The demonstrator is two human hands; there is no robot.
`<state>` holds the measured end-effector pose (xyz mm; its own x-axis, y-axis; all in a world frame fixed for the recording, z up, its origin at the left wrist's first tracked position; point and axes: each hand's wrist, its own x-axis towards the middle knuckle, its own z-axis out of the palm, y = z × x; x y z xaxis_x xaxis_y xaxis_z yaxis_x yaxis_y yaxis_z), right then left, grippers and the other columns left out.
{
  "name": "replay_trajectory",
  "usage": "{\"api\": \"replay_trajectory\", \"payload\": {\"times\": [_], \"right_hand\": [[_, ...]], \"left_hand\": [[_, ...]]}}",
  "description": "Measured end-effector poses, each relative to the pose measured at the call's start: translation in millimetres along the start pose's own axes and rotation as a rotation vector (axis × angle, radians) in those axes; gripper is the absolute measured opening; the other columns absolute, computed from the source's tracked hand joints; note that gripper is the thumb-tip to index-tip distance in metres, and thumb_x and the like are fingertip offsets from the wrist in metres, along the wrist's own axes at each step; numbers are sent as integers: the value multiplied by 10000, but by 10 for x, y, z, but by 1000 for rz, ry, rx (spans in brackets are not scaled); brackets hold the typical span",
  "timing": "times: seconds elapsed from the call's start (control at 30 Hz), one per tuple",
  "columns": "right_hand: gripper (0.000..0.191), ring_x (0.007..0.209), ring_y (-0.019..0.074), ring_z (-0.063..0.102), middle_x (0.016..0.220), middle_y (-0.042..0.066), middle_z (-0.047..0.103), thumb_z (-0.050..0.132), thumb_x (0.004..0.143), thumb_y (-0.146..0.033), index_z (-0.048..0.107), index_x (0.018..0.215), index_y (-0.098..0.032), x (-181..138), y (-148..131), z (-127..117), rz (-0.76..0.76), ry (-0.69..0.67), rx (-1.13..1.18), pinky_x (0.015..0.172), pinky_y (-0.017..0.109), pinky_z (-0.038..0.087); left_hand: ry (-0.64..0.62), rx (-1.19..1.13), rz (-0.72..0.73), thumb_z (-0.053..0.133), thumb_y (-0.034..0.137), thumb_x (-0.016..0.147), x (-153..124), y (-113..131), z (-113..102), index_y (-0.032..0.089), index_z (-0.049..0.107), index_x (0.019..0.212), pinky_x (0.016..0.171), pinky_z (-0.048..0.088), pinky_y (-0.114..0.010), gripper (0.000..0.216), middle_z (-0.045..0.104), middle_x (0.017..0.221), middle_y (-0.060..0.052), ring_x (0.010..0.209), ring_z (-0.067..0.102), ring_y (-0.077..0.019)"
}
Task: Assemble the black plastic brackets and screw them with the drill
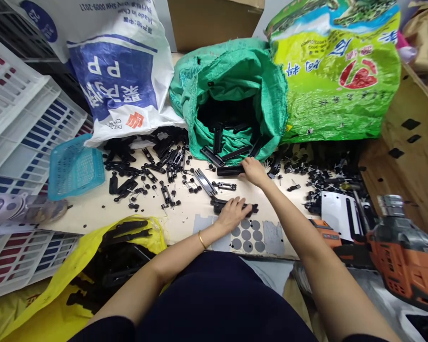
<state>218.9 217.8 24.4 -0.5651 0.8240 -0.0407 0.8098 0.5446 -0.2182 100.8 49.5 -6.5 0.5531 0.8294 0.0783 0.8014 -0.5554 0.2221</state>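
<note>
My left hand point(232, 214), with a gold bangle at the wrist, curls its fingers over a long black plastic part point(219, 205) lying on the table; the thumb is mostly hidden. The part's forked end shows past the fingertips. Farther forward, my right hand point(254, 171) grips the right end of a black plastic bar point(228, 171) in front of the green woven sack point(274, 107). More black bars point(218, 137) lie in the sack's mouth. Between the hands and to the left are a loose black bar point(205, 182) and a small slotted black piece point(224, 186).
Several small black parts point(166, 192) scatter leftward, near a blue basket point(76, 173). A yellow bag point(153, 232) holds black parts at front left. Grey round discs point(246, 235) lie at the table edge. Orange power tools point(403, 256) stand right, beside a wooden panel point(406, 142).
</note>
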Motion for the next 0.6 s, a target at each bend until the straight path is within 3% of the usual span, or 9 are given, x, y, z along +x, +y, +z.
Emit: {"api": "replay_trajectory", "payload": {"times": [0.1, 0.2, 0.27, 0.37, 0.5, 0.6], "right_hand": [[334, 951, 272, 533, 1037, 150, 591, 627, 791, -279, 503, 1063, -129, -370, 157, -162, 97, 105, 164, 804, 364, 413], [378, 855, 232, 566, 977, 96, 596, 617, 795, -391, 443, 1053, -177, -1011, 208, -242, 255, 269, 342, 742, 337, 432], [418, 856, 228, 568, 976, 88, 586, 611, 788, -460, 422, 1048, -193, -1452, 124, -160, 298, 328, 398, 738, 338, 440], [383, 848, 244, 543, 942, 105, 564, 567, 813, -488, 447, 1018, -187, -1938, -148, 159, 311, 342, 335, 740, 368, 439], [340, 857, 273, 500, 926, 138, 554, 515, 853, -458, 504, 996, -150, -2176, -506, 574, 346, 284, 165, 760, 399, 413], [318, 897, 275, 491, 971, 135, 559, 490, 879, -421, 520, 1047, -152, -2171, -609, 631, 384, 270, 104, 781, 394, 391]], "left_hand": [[6, 8, -38, 535, 287, 862, 285, -142, 1, 138, 483, 1234, 990, 398, -436, 404, 548, 1256, -174, 1175, 507, -293], [31, -36, -62, 524, 387, 862, 482, -355, -43, 104, 479, 1246, 1039, 323, -480, 480, 541, 1242, -182, 1186, 472, -323], [39, -95, -54, 533, 370, 852, 546, -477, -84, 86, 468, 1259, 1075, 283, -468, 500, 517, 1277, -183, 1218, 445, -311], [68, -235, -28, 508, 242, 850, 552, -618, -181, 90, 458, 1268, 1085, 303, -368, 447, 484, 1335, -153, 1250, 429, -234], [135, -250, -257, 356, 106, 888, 562, -858, -360, 128, 551, 1159, 989, 389, -323, 334, 583, 1190, -109, 1128, 515, -190], [-27, -82, -324, 474, 115, 839, 697, -1077, -456, 138, 611, 1095, 926, 409, -363, 291, 618, 1116, -117, 1081, 539, -246]]}}
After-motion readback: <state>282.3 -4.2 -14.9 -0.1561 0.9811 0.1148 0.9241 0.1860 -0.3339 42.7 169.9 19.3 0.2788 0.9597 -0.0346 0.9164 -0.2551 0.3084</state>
